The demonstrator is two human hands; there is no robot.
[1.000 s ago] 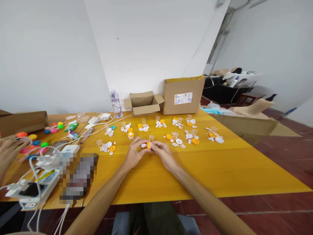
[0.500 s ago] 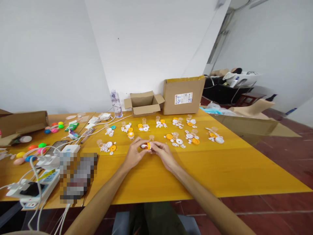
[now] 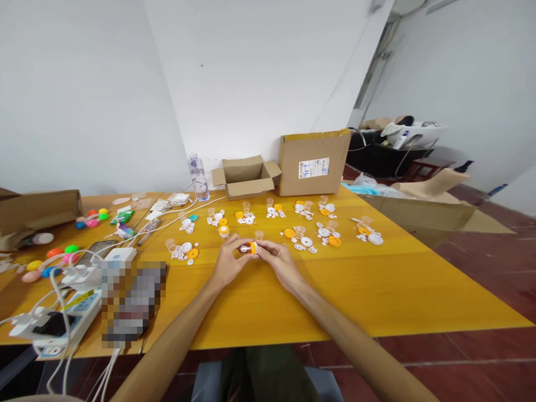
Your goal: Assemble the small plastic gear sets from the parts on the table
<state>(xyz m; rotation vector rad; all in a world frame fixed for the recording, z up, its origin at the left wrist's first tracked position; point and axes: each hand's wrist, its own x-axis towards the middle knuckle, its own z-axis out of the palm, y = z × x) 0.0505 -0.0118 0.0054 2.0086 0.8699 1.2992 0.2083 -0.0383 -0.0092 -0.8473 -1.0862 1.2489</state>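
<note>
Fingers of our left hand (image 3: pixel 228 261) are clamped on the left end of a small orange-and-white piece (image 3: pixel 253 248), which sits between both hands, a white spoked part (image 3: pixel 244 248) showing beside the left thumb; the fingers of our right hand (image 3: pixel 280 260) pinch its right end. For this two-handed work, we judge it best to let the left fingers brace the piece lightly, line both ends up along one axis, and press or turn with the right fingertips only, lest something thin bend or pop loose. What lies inside we cannot tell.

Counting from the left: coloured shells (image 3: pixel 72 248), about eleven, well left of our fingers; ten groups of parts (image 3: pixel 180 254) spread either side of and beyond them; eleven clear cups (image 3: pixel 170 244), one just past the fingertips; nine loose orange discs (image 3: pixel 192 254); one teal ring (image 3: pixel 193 218); one bottle (image 3: pixel 198 177); one orange-topped piece (image 3: pixel 224 230) just beyond the left fingers; farther off, one flapped carton (image 3: pixel 251 191) and one taller carton (image 3: pixel 293 167).
</note>
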